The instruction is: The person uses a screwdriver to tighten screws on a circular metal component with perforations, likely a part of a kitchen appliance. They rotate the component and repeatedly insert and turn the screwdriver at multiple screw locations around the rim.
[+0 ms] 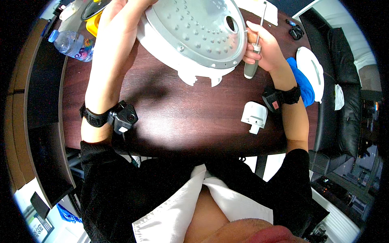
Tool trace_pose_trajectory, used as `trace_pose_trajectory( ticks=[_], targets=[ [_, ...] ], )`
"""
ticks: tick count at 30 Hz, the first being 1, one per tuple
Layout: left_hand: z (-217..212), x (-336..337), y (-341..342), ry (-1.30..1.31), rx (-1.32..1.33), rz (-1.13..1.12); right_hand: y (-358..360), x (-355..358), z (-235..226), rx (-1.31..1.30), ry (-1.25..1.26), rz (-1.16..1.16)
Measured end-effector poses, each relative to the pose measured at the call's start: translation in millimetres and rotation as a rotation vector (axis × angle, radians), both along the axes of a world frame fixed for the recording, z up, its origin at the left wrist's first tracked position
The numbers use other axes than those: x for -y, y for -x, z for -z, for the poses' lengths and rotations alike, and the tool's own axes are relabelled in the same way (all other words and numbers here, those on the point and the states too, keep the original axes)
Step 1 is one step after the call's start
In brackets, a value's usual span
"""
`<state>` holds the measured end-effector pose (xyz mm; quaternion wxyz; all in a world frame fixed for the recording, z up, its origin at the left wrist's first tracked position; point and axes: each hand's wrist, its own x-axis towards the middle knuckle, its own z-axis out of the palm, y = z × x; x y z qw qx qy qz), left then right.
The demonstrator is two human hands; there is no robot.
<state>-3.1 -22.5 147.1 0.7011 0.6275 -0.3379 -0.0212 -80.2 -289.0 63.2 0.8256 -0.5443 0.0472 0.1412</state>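
Two hands busy: left hand (117, 10) apparently gripping white cooker lid (194, 32) at far edge, partly cropped; right hand (263, 46) closed around grey-handled screwdriver (253, 60); dark desk (182, 117) beneath.

You have two hands in view: left hand (117, 8), right hand (265, 46). One lid (194, 32), white with a dimpled metal plate. One screwdriver (253, 56). One water bottle (73, 43). One small white plastic part (254, 116). One blue cloth (302, 83). One white cover (312, 71). Two wrist bands, one per forearm.
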Motion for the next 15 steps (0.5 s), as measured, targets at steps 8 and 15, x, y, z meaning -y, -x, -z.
trace_pose_trajectory(
  ticks=[8,15],
  targets=[
    [1.0,-3.7,-9.4,-0.022,-0.058,0.024,-1.8,9.2,14.1,0.105,0.014,-0.012],
    [2.8,0.1,-6.6,0.021,-0.123,0.039,0.8,1.0,6.6,0.082,0.110,0.117]
  ],
)
